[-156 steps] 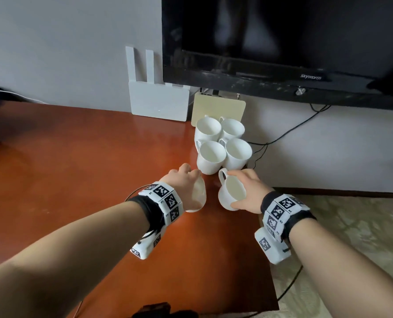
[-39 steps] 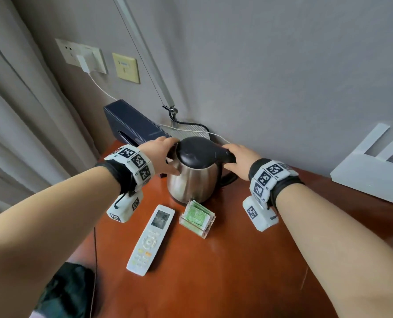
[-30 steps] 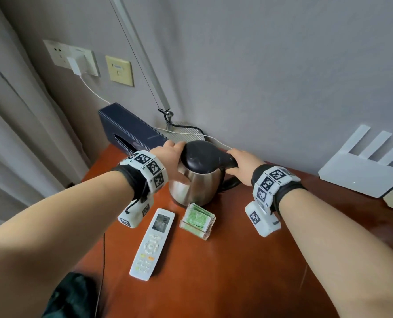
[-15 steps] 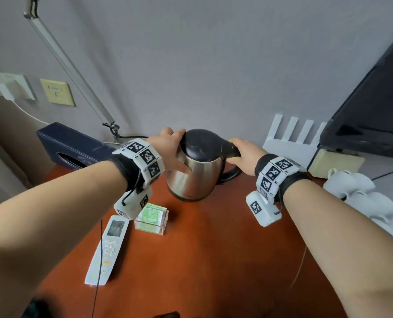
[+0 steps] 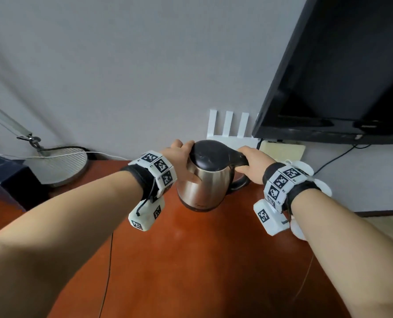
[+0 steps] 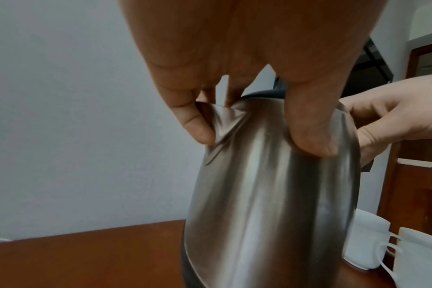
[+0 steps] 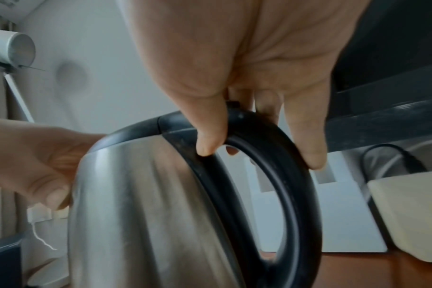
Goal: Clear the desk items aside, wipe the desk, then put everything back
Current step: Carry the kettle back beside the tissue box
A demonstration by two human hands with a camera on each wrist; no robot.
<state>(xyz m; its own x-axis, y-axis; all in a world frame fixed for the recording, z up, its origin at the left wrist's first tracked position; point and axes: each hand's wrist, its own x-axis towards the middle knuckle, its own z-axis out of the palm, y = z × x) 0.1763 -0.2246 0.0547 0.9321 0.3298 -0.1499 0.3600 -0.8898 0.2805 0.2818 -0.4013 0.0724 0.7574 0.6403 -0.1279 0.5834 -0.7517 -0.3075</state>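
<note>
A steel kettle (image 5: 202, 184) with a black lid and handle is held between both my hands over the red-brown desk (image 5: 190, 260), in front of the white router (image 5: 227, 125). My left hand (image 5: 186, 166) grips its upper body by the spout, thumb and fingers pressed on the steel (image 6: 257, 136). My right hand (image 5: 250, 164) is curled round the black handle (image 7: 259, 154). The kettle (image 6: 271, 204) leans a little. I cannot tell whether its base touches the desk. White cups (image 5: 305, 167) stand just right of it, mostly hidden by my right wrist.
A black TV (image 5: 340, 76) hangs at the right above a beige box (image 5: 282, 152). A lamp base (image 5: 62, 166) and a dark blue box (image 5: 2, 175) stand at the far left. A thin cable (image 5: 108, 271) crosses the desk. White cups (image 6: 367, 243) sit close to the kettle's right side.
Both hands have carried the kettle rightwards from the left corner to the router and cups. The remote and the green packets have left the view.
</note>
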